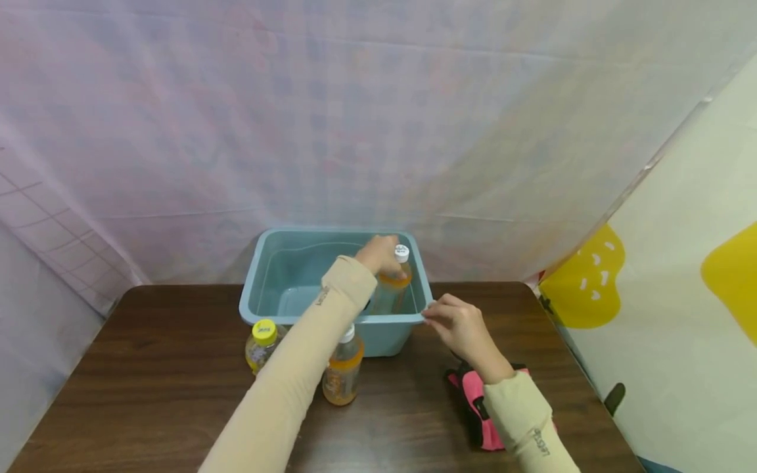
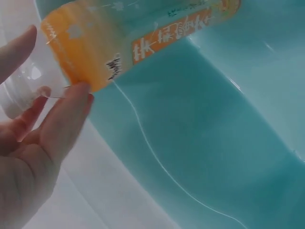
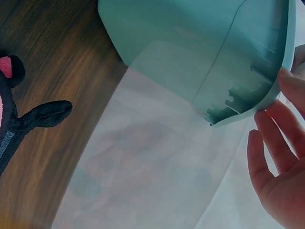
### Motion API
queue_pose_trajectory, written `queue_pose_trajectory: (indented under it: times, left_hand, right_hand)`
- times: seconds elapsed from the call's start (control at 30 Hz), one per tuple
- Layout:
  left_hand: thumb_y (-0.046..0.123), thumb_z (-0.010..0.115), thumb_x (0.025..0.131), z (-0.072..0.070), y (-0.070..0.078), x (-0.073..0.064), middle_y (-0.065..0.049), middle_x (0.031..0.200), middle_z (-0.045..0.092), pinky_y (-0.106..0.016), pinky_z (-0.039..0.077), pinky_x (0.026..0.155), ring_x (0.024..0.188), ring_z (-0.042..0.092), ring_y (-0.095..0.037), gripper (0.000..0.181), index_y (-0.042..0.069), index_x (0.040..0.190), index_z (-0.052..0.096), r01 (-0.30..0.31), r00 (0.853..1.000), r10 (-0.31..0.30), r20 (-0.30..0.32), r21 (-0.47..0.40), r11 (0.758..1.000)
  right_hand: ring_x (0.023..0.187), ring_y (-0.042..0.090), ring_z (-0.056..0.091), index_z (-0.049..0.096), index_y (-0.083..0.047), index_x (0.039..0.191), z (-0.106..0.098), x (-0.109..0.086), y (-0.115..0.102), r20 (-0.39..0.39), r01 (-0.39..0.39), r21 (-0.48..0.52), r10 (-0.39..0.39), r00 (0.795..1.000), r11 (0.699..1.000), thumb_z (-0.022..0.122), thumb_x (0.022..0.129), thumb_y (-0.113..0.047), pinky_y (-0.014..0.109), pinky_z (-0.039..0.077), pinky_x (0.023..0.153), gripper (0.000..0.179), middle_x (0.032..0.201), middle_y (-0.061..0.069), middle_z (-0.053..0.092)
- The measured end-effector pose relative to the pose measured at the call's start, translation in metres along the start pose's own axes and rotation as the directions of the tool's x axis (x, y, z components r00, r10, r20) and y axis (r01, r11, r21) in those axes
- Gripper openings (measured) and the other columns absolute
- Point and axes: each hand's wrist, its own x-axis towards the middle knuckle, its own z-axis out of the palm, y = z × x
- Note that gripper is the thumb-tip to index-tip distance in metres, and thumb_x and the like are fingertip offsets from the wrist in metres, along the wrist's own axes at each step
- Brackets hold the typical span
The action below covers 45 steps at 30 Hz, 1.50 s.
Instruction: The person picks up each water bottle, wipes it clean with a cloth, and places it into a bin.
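Note:
A clear plastic bottle (image 1: 391, 295) with a white cap and orange label stands inside the light-blue plastic basin (image 1: 331, 320), at its right end. My left hand (image 1: 381, 255) reaches over the rim and holds this bottle near its neck. In the left wrist view, the thumb and fingers (image 2: 71, 112) lie on opposite sides of the bottle's upper part (image 2: 76, 47). At the basin's front right corner, my right hand (image 1: 461, 326) pinches the rim. The right wrist view shows its fingers (image 3: 274, 138) under the rim (image 3: 267, 102).
In front of the basin stand a second bottle (image 1: 342, 371) with a white cap and orange band, and a yellow-capped bottle (image 1: 263, 345), both partly behind my left forearm. A pink and black fabric item (image 1: 481, 410) lies by my right forearm on the brown table (image 1: 148, 368). Curtains hang behind.

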Motion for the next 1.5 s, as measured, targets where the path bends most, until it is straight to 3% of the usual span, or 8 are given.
queue_pose_trajectory:
  times: [0.33, 0.53, 0.77, 0.9, 1.1, 1.37, 1.5]
  left_hand:
    - [0.025, 0.079, 0.069, -0.008, 0.003, -0.006, -0.008, 0.104, 0.057, -0.03, 0.045, 0.075, 0.09, 0.055, -0.021, 0.062, 0.005, 0.119, 0.048, 0.016, 1.0, -0.015, 0.026, -0.045, 0.999]
    - [0.029, 0.074, 0.074, -0.02, 0.008, -0.01, -0.011, 0.126, 0.049, -0.036, 0.043, 0.088, 0.111, 0.049, -0.025, 0.071, 0.004, 0.131, 0.04, -0.015, 0.997, 0.024, 0.078, -0.113, 0.994]
    - [0.033, 0.071, 0.077, -0.042, 0.014, -0.026, -0.01, 0.135, 0.043, -0.037, 0.042, 0.091, 0.116, 0.046, -0.025, 0.071, 0.009, 0.134, 0.036, -0.103, 0.994, 0.105, 0.034, -0.065, 0.993]
    - [0.034, 0.07, 0.077, -0.052, 0.015, -0.043, -0.007, 0.138, 0.041, -0.037, 0.039, 0.095, 0.122, 0.042, -0.024, 0.073, 0.01, 0.137, 0.035, -0.145, 0.989, 0.144, -0.014, -0.062, 0.987]
    - [0.036, 0.069, 0.078, -0.063, 0.014, -0.079, -0.007, 0.135, 0.043, -0.038, 0.035, 0.099, 0.123, 0.04, -0.022, 0.07, 0.009, 0.134, 0.039, -0.232, 0.967, 0.228, -0.109, -0.024, 0.972]
    - [0.039, 0.069, 0.078, -0.067, 0.01, -0.142, -0.005, 0.139, 0.038, -0.044, 0.033, 0.099, 0.126, 0.036, -0.024, 0.07, 0.013, 0.136, 0.038, -0.195, 0.962, 0.181, -0.205, -0.049, 0.98]
    - [0.038, 0.07, 0.076, -0.06, 0.006, -0.168, -0.008, 0.136, 0.04, -0.044, 0.035, 0.098, 0.123, 0.039, -0.026, 0.072, 0.009, 0.135, 0.039, -0.204, 0.946, 0.183, -0.268, -0.053, 0.978]
  right_hand:
    - [0.062, 0.011, 0.06, 0.071, -0.007, 0.074, 0.0, 0.001, 0.001, 0.002, 0.005, 0.014, -0.005, 1.0, 1.0, 0.08, 0.062, 0.001, 0.022, 0.047, 0.054, 0.017, 0.072, 0.0, 0.061]
    - [0.063, 0.011, 0.06, 0.072, -0.007, 0.074, 0.0, 0.001, 0.003, 0.011, -0.004, 0.007, 0.004, 1.0, 1.0, 0.08, 0.062, 0.0, 0.022, 0.048, 0.055, 0.017, 0.072, 0.0, 0.061]
    - [0.064, 0.012, 0.061, 0.071, -0.008, 0.074, 0.0, 0.003, 0.006, 0.009, -0.003, 0.012, 0.003, 1.0, 1.0, 0.08, 0.061, 0.001, 0.023, 0.048, 0.056, 0.017, 0.072, 0.0, 0.061]
    - [0.064, 0.012, 0.061, 0.072, -0.008, 0.074, 0.001, 0.003, 0.008, 0.01, -0.007, 0.009, 0.007, 1.0, 1.0, 0.08, 0.061, 0.001, 0.022, 0.048, 0.056, 0.017, 0.072, 0.0, 0.061]
    - [0.061, 0.011, 0.06, 0.072, -0.008, 0.074, 0.001, 0.005, 0.013, 0.008, -0.01, 0.003, 0.01, 1.0, 1.0, 0.08, 0.061, 0.001, 0.022, 0.047, 0.054, 0.018, 0.071, -0.001, 0.061]
    - [0.061, 0.01, 0.059, 0.072, -0.008, 0.074, -0.002, 0.005, 0.014, 0.017, -0.022, -0.006, 0.022, 1.0, 1.0, 0.08, 0.061, 0.001, 0.025, 0.047, 0.053, 0.018, 0.071, -0.001, 0.061]
    - [0.06, 0.01, 0.059, 0.071, -0.009, 0.073, -0.004, 0.004, 0.015, 0.011, -0.025, -0.006, 0.025, 1.0, 1.0, 0.08, 0.06, 0.002, 0.025, 0.046, 0.052, 0.019, 0.07, -0.001, 0.06]
